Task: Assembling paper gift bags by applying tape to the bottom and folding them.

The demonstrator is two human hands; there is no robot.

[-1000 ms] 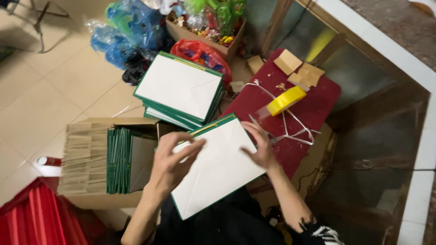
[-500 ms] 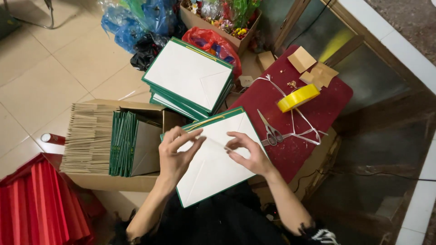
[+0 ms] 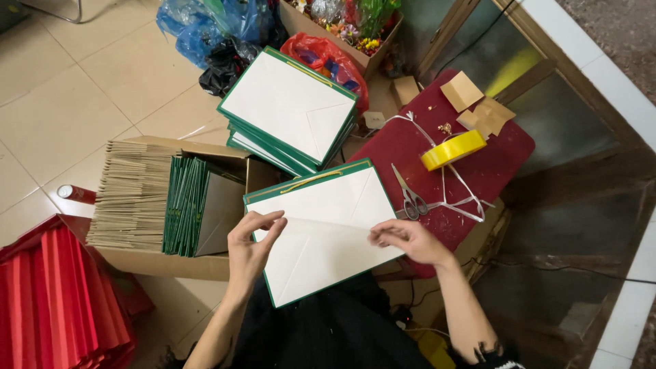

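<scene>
Bag (image 3: 321, 229), flat, white with green edging, lies across the person's lap, one corner over the red stool (image 3: 478, 171). Left hand (image 3: 251, 247) rests on the bag's left part, fingers curled and pressing the paper, not closed round anything. Right hand (image 3: 410, 239) sits at the bag's right edge, fingertips pinched on the paper near the fold line; whether it also holds something small I cannot tell, view too coarse. Step in hand looks like creasing or flattening the bag along its diagonal folds. Next move, by my judgement, calls for both hands to keep the bag square while the crease is run. Stack (image 3: 290, 113) of like bags lies on the floor just beyond. Box (image 3: 171, 205) to the left holds more flat bags on edge. On the stool: scissors (image 3: 410, 198), yellow tape roll (image 3: 452, 150), white ribbon (image 3: 451, 184), card scraps (image 3: 475, 106). Red folded paper (image 3: 48, 301) at lower left.
</scene>
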